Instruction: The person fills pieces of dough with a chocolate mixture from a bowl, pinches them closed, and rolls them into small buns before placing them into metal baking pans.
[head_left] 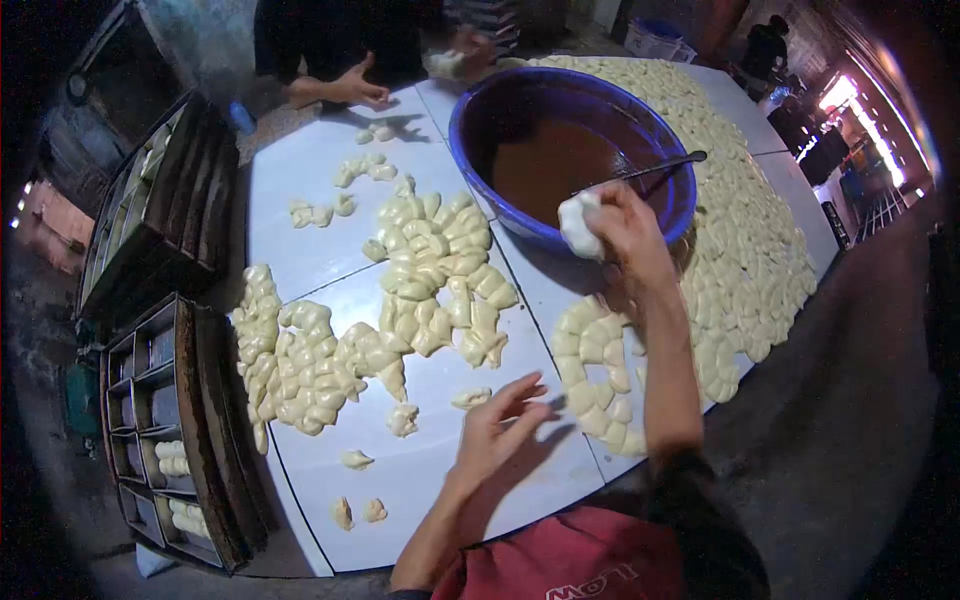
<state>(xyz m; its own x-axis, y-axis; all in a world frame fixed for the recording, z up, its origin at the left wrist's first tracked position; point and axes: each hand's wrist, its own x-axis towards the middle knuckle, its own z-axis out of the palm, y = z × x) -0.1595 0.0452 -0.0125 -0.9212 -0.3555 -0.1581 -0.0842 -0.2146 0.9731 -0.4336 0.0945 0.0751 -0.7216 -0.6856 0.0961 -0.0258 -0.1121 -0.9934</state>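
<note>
My right hand [635, 235] is closed around a soft white lump of dough [580, 225], held beside the near rim of a large blue-purple basin [465, 175]. Thick brown filling [550, 165] lies in the basin, and a dark-handled utensil [670, 165] leans across its right side. My left hand [500, 430] hovers low over the white tabletop [400, 485], empty, with its fingers apart. Just beyond it is a small dough piece [471, 398]. Pale dough pieces [300, 375] lie in clusters to the left, and more flattened dough pieces [600, 350] are near my right forearm.
Across the table stands a person in dark clothes, one hand [360, 88] spread and the other [470, 50] at a pale lump. Dough pieces [750, 240] cover the right side. Wooden divided trays [185, 430] stand along the left edge, with white rolls [172, 458] in some compartments.
</note>
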